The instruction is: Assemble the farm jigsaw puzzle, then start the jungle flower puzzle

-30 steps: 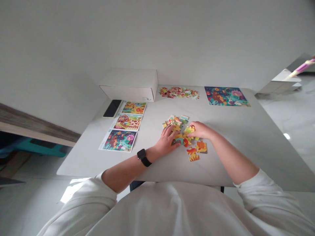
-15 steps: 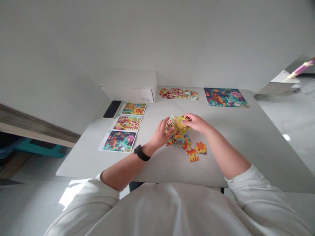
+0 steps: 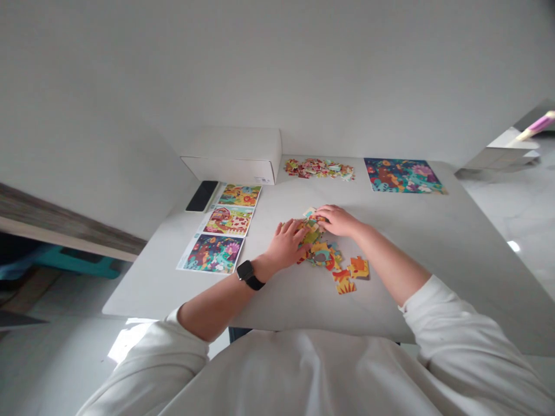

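Observation:
My left hand [image 3: 288, 245] lies with spread fingers on the near side of a loose cluster of colourful jigsaw pieces [image 3: 319, 253]. My right hand [image 3: 338, 221] rests on the far edge of that cluster, its fingertips on pale and yellow pieces. Whether it grips any piece is hidden. Nearer my right forearm lie several separate orange and yellow pieces [image 3: 350, 277]. A black watch [image 3: 247, 274] sits on my left wrist.
On the pale table [image 3: 433, 277] are three picture cards [image 3: 228, 221], a black phone [image 3: 202, 196], a white box [image 3: 232, 156], a heap of red-toned pieces [image 3: 318, 168] and a dark-blue picture puzzle [image 3: 403, 175]. A pink-handled stick [image 3: 536, 125] shows at upper right.
The clump of pieces my hands lifted is now down on the table among the others. Both hands have lowered onto the cluster, and the view has shifted slightly.

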A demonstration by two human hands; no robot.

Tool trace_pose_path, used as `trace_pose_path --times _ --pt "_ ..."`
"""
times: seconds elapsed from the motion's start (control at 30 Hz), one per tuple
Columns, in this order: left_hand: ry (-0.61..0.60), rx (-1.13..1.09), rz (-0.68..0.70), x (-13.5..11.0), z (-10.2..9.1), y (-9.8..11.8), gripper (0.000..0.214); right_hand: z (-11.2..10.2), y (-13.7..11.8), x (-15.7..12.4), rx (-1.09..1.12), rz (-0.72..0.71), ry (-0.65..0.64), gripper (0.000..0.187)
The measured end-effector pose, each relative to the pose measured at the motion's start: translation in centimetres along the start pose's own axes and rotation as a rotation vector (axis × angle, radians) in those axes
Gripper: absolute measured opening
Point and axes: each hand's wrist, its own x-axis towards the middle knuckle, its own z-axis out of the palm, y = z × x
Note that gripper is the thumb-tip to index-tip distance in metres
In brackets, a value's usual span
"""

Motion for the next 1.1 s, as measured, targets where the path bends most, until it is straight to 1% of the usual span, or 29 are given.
trace_pose_path --times 0.1,0.13,0.2,0.3,0.37,0.43,0.5,0.53,0.6,0.67,0.73,0.8,0.83,0.87,0.93,1.0,1.03,1.1 --pt "0.026 0.021 -0.021 -2.0 -0.5 -1.3 0.056 -0.3 0.9 -3.0 0.000 0.005 0.015 0.027" --pt "0.029 0.022 -0.019 -2.5 -0.5 -1.5 0.057 -0.4 1.1 -3.8 -0.005 0.018 0.027 0.024" --pt "0.018 0.018 0.014 -2.9 -0.4 -1.3 0.061 -0.4 1.0 -4.4 -0.020 0.052 0.074 0.027" --pt "-0.042 -0.011 0.142 -2.4 0.0 -0.2 0.072 0.0 -0.1 -3.3 -0.031 0.057 0.128 0.040" --pt "-0.091 -0.027 0.232 -1.6 0.3 0.9 0.081 0.5 -0.8 -1.9 -0.014 0.012 0.096 0.045" --pt "-0.125 -0.027 0.292 -1.0 0.6 1.9 0.088 1.0 -1.2 -1.0 0.008 0.004 0.055 0.047" --pt "-0.138 -0.019 0.335 -0.7 0.8 2.8 0.088 1.3 -1.1 -1.0 0.029 0.014 0.038 0.046" --pt "-0.138 -0.016 0.354 -0.7 0.9 3.3 0.082 1.2 -0.9 -1.4 0.038 0.016 0.038 0.046" --pt "-0.135 -0.017 0.392 -0.9 1.1 4.4 0.065 0.9 -0.3 -2.9 0.058 0.008 0.033 0.044" --pt "-0.133 -0.023 0.433 -1.0 1.3 5.7 0.056 0.2 0.3 -4.8 0.075 0.003 0.038 0.044" --pt "-0.145 -0.031 0.472 -1.0 1.7 7.1 0.060 -0.7 0.7 -7.0 0.078 0.038 0.084 0.043" --pt "-0.173 -0.030 0.479 -0.7 2.0 8.5 0.068 -1.6 0.8 -9.3 0.061 0.113 0.147 0.043" --pt "-0.191 -0.025 0.477 -0.5 2.2 9.1 0.068 -1.9 0.8 -10.6 0.050 0.153 0.159 0.042" --pt "-0.209 -0.022 0.473 -0.2 2.3 9.6 0.066 -2.0 0.6 -11.9 0.040 0.187 0.144 0.041" --pt "-0.236 -0.021 0.463 0.3 2.2 10.5 0.053 -1.9 0.2 -14.5 0.021 0.234 0.050 0.041" --pt "-0.254 -0.034 0.454 0.7 1.9 11.0 0.045 -1.4 -0.5 -16.8 -0.015 0.271 -0.013 0.048" --pt "-0.260 -0.041 0.446 0.9 1.8 11.1 0.045 -1.0 -0.9 -17.7 -0.034 0.285 -0.016 0.051" --pt "-0.264 -0.049 0.437 1.0 1.6 11.4 0.047 -0.4 -1.5 -18.9 -0.046 0.305 0.009 0.050"
